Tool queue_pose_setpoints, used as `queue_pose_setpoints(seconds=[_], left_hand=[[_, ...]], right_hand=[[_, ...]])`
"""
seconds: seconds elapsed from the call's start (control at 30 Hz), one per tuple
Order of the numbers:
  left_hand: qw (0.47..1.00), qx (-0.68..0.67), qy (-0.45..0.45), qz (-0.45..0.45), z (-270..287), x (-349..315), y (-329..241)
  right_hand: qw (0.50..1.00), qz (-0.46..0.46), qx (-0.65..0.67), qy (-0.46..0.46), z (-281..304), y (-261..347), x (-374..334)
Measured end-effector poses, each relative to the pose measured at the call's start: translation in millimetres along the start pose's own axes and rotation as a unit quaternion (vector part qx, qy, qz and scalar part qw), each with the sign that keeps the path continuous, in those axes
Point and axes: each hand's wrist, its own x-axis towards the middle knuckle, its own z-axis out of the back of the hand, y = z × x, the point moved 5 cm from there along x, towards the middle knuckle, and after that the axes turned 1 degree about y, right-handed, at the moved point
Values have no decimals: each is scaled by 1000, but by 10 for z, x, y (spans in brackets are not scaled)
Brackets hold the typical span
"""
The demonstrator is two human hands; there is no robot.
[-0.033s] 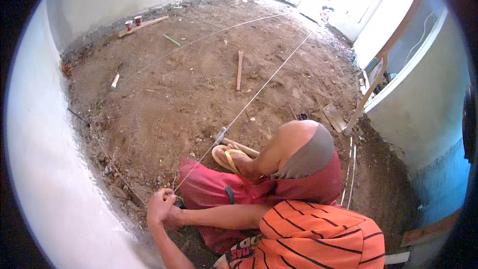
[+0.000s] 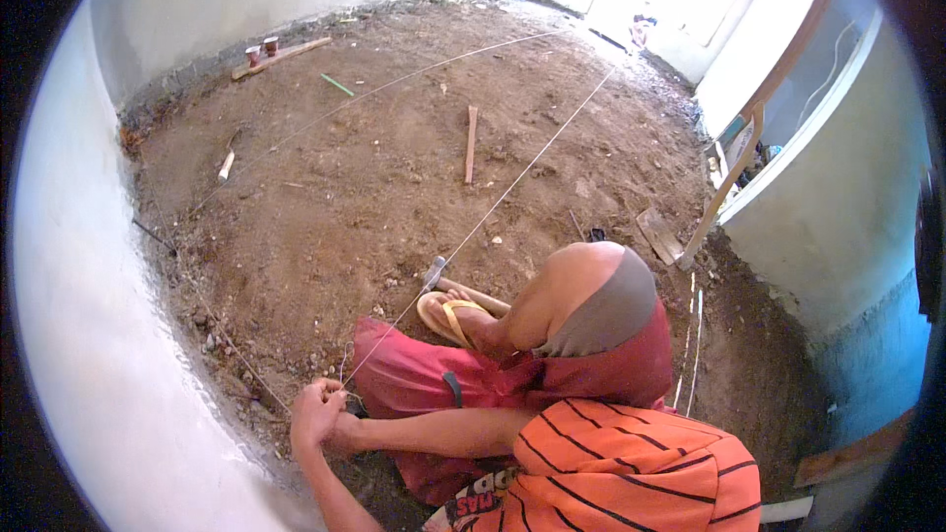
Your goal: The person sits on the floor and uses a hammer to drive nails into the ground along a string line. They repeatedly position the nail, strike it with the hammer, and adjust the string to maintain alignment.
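Note:
Low beside the left wall, both my hands meet at the near end of a pale taut string (image 2: pixel 512 185). My left hand (image 2: pixel 315 412) is closed, its fingers bent in a pinch at the string's end. Pressed against it, my right hand (image 2: pixel 344 432) is partly hidden; its curled fingers seem to grip the same string. A thin loose loop stands up beside the fingers. Something dark lies just under them, too covered to name. Along its way the string crosses a hammer (image 2: pixel 434 274), whose wooden handle rests by my sandalled foot (image 2: pixel 461 317).
Rough brown soil covers the floor. Another string (image 2: pixel 414 72) runs farther off, near a green stick (image 2: pixel 337 85). Two cups (image 2: pixel 262 49) stand by a plank at the far left wall. A wooden piece (image 2: pixel 471 145) lies mid-floor; a leaning board (image 2: pixel 724 187) stands by the right doorway.
The view has shifted very slightly. Both hands stay together at the string's end, with only a small shift of the fingers.

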Motion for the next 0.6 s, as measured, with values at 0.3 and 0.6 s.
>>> queue_pose_setpoints(seconds=[0.3, 0.6], left_hand=[[947, -220, -234, -28, 218, -108, 428], [904, -257, -339, -31, 230, -69, 1456]], right_hand=[[999, 30, 11, -21, 114, 90, -146], [996, 52, 1, -74, 821, 281, -482]])
